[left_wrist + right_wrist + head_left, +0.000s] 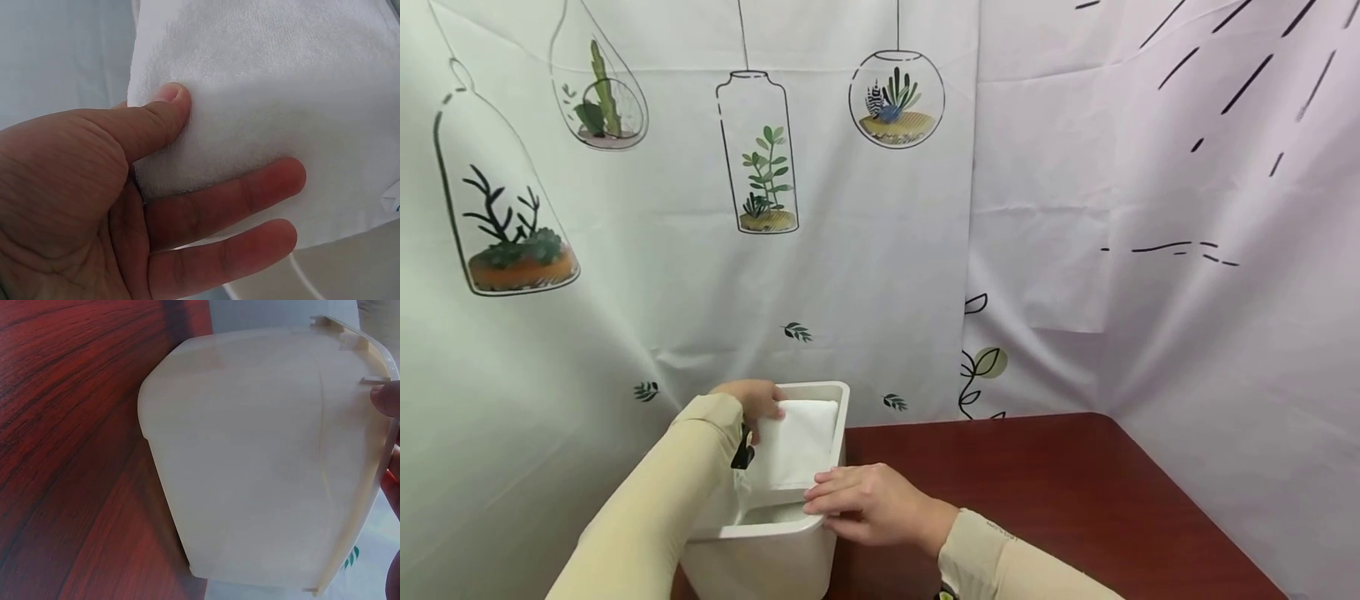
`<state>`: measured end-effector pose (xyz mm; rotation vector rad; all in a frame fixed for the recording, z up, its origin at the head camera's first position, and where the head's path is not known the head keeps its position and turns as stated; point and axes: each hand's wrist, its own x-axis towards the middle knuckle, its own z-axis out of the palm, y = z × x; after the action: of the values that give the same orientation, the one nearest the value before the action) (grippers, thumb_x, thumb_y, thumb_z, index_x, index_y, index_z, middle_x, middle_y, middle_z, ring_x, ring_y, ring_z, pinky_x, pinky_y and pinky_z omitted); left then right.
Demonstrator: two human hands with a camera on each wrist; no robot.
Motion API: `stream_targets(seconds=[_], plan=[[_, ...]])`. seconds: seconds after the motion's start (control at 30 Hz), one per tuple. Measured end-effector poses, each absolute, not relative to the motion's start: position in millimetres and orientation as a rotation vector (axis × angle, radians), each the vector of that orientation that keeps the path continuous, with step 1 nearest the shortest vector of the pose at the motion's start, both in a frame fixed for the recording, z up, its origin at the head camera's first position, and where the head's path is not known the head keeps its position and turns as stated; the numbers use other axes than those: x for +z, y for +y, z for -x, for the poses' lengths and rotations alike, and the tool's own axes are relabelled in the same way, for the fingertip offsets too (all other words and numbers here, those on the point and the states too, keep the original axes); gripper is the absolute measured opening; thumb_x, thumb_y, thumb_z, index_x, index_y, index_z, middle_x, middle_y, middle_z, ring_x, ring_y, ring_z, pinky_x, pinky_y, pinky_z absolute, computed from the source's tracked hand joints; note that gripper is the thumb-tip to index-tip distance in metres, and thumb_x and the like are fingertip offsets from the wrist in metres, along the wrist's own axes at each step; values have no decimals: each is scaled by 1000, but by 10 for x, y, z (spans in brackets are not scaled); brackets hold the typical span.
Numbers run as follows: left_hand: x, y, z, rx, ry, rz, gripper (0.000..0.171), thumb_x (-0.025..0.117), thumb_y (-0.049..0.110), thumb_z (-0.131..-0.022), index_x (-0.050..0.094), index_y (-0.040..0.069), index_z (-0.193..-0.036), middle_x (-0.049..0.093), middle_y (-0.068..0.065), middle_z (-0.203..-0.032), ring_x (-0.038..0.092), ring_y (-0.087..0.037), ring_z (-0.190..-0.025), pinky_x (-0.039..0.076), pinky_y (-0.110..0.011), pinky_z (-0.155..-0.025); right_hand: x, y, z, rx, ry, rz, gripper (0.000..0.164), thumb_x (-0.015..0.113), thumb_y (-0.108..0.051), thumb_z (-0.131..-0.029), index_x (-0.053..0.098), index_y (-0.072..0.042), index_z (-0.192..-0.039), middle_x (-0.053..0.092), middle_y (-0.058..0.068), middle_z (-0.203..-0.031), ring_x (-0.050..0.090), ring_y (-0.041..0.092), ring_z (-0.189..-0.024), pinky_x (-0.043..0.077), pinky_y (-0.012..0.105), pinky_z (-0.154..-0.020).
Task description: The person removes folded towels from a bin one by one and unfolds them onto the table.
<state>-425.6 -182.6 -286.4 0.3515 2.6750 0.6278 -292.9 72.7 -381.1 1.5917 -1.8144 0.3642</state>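
Note:
A folded white towel stands inside a white plastic bin, near its far end. My left hand pinches the towel's left edge. In the left wrist view, the thumb presses on the terry face, with two fingers stretched out lower down across the towel; the index finger is mostly hidden behind the cloth. My right hand grips the bin's near right rim, fingers over the top and thumb on the outside. The right wrist view shows the bin's outer wall and fingertips at its rim.
The bin stands at the left part of a dark red wood-grain table. White curtains printed with hanging plant jars enclose the table at the back and sides. A small tag shows at the towel's edge.

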Motion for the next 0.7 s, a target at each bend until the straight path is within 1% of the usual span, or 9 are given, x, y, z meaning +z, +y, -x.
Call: stream_targets(seconds=[0.2,0.4,0.6,0.7], plan=[[-2711,-1880,4198,574,2704,-390,26,57,12,-103,63,2,-126,65,-14,-99,71,-27,-62,60,-37,-62,-3809,725,2934,389,-1803,-1592,26,78,-15,-87,78,-16,-113,73,-3,-118,63,7,-121,41,19,-106],[-2554,-1919,4167,546,2722,-408,33,58,13,-103,59,1,-133,67,-16,-107,74,-32,-69,59,-38,-71,-3779,737,2937,396,-1812,-1602,29,78,-14,-86,77,-16,-115,73,-3,-119,63,7,-121,42,20,-106],[-2409,-1969,4181,502,2719,-447,28,56,14,-103,60,1,-127,68,-16,-103,74,-33,-71,59,-37,-68,-3758,739,2935,386,-1836,-1610,29,78,-19,-88,76,-16,-116,73,-4,-119,63,8,-121,43,21,-106],[-2342,-1991,4173,478,2727,-463,31,56,16,-104,57,0,-131,68,-18,-105,74,-32,-71,57,-37,-66,-3754,735,2937,389,-1838,-1617,28,78,-21,-88,77,-16,-115,73,-4,-119,63,9,-121,43,21,-106]])
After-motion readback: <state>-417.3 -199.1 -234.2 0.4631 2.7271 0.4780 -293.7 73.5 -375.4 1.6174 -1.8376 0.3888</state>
